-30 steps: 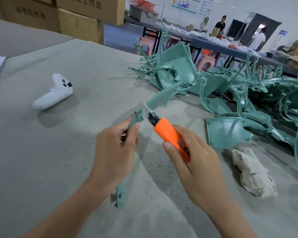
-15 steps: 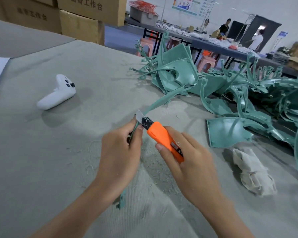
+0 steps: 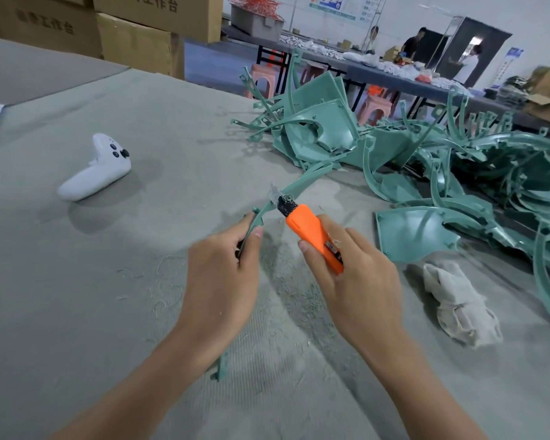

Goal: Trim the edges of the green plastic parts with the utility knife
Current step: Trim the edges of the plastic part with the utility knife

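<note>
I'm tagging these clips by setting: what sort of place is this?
Probably a factory finishing workshop: a heap of green plastic parts on a grey cloth-covered workbench, stacked cardboard cartons behind, and other people at a long table beyond.

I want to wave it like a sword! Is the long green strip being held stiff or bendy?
Probably a bit bendy: the green strip is long, thin and curved. Likely light; the left hand alone grips it. Its edges may be scratchy, as shavings cling to the utility knife in the right hand.
</note>
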